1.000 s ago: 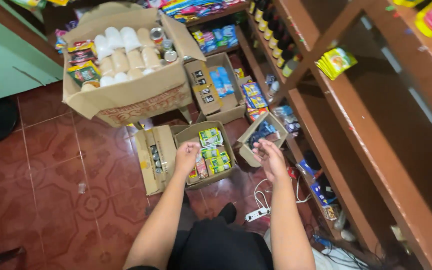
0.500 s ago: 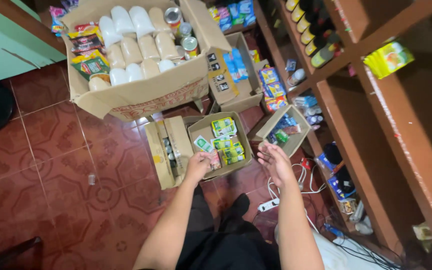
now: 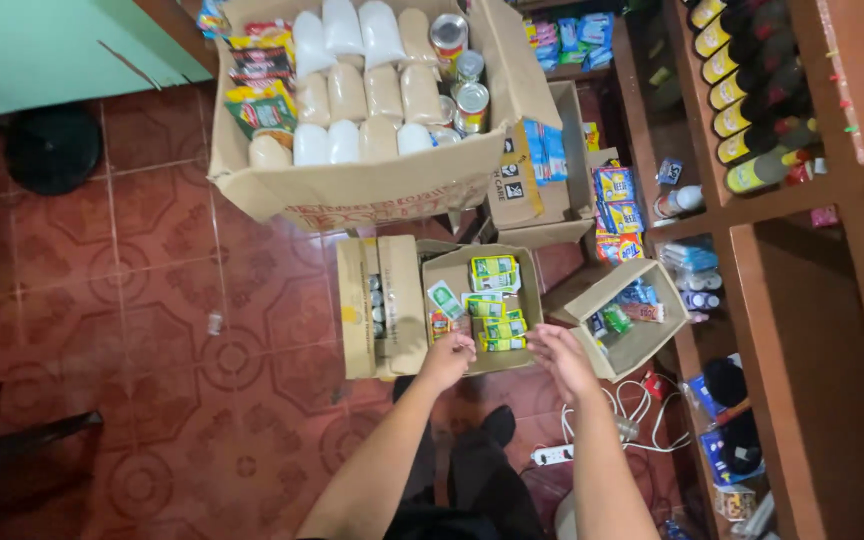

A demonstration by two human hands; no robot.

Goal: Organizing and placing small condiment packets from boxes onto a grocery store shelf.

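Both my forearms reach forward and down from the bottom of the view toward a small open carton point(image 3: 452, 275) that sits on the red patterned floor tiles point(image 3: 132, 300). My left hand point(image 3: 449, 358) hangs over the carton's near edge, knuckles up and fingers curled under; whether it pinches one of the sachets I cannot tell, since the fingertips are hidden. My right hand point(image 3: 562, 360) is just beside the carton's near right corner, palm turned partly inward, fingers loosely spread and holding nothing I can make out.

Inside the carton lie green and white sachets point(image 3: 497, 300), stacked loosely toward its right side and reaching from the far edge to the near one. A flat carton flap with a row of small dark items point(image 3: 380, 305) lies against its left side. To the right, a tilted open box of blue packets point(image 3: 624, 318) rests near the wooden shelving point(image 3: 782, 300). Beyond the small carton stands a big cardboard box point(image 3: 382, 190) filled with pale bags and tins. A white power strip point(image 3: 555, 455) lies on the tiles near my right forearm.
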